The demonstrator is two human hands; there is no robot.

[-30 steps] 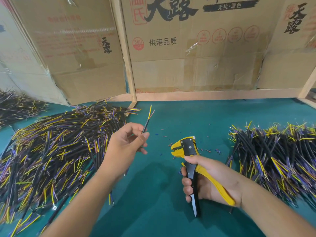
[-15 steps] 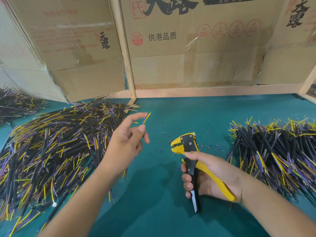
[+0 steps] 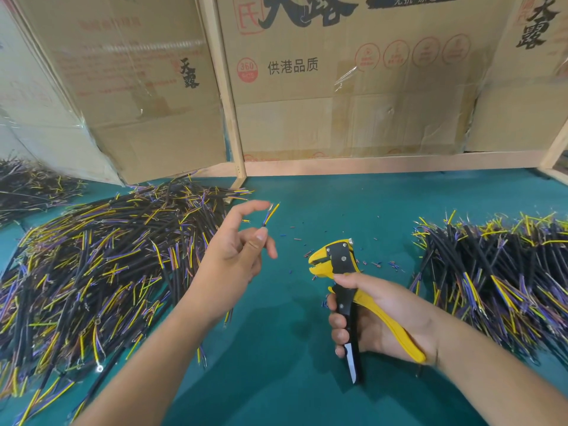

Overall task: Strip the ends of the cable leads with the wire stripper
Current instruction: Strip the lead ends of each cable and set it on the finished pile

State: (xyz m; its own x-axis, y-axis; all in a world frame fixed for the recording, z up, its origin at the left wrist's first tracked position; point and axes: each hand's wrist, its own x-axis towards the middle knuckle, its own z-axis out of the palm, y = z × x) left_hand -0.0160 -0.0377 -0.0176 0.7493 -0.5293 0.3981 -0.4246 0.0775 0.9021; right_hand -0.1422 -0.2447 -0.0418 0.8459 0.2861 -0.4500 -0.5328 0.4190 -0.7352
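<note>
My left hand [image 3: 233, 259] pinches one black cable [image 3: 270, 214] between thumb and fingers, its yellow and purple leads sticking up past the raised index finger. Most of that cable is hidden behind the hand. My right hand [image 3: 378, 315] grips the handles of a yellow and black wire stripper [image 3: 341, 272], whose jaws point up and left, a hand's width right of the cable tip. The stripper's jaws hold nothing.
A large heap of black cables [image 3: 92, 265] with yellow and purple leads covers the green table [image 3: 353, 210] on the left. Another heap [image 3: 498, 272] lies on the right. Small insulation scraps [image 3: 381, 265] dot the mat. Cardboard boxes [image 3: 353, 87] and a wooden frame [image 3: 227, 118] wall the back.
My left hand turned the cable so less of it shows above the fingers, and the index finger lifted. The right hand with the stripper stayed nearly still.
</note>
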